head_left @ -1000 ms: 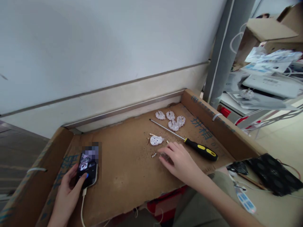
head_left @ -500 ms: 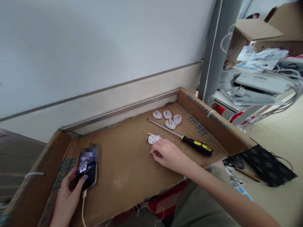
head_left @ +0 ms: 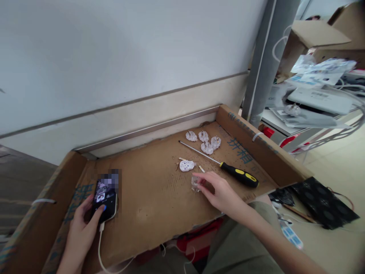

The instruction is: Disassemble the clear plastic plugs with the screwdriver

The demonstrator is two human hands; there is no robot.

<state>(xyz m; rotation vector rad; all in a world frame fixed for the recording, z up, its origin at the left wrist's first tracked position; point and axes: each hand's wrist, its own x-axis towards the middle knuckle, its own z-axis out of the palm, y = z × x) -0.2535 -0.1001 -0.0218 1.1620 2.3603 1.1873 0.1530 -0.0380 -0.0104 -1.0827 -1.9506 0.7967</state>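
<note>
My left hand point(head_left: 82, 222) is wrapped round a smartphone point(head_left: 105, 201) at the left of the cardboard tray point(head_left: 142, 228), its thumb on the lit screen. A white cable point(head_left: 100, 243) runs from the phone's lower end. My right hand point(head_left: 218, 190) pinches a clear plastic plug shell point(head_left: 195, 183) between thumb and fingers, just above or on the cardboard. Just beyond it lies a white plug insert point(head_left: 187, 165), with small brass pins point(head_left: 177, 166) beside it. A screwdriver point(head_left: 239, 175) with a black and yellow handle lies right of my right hand.
Several clear plugs point(head_left: 207, 147) with metal prongs sit towards the back of the tray. Raised cardboard walls point(head_left: 262, 148) edge the tray, and a grey post point(head_left: 261, 61) stands behind. To the right, a side table holds a white box point(head_left: 322, 101), bags and cables.
My right hand has moved back from the white insert and slightly right, and the clear shell now shows in its fingers. The left hand still holds the phone. The view has shifted slightly.
</note>
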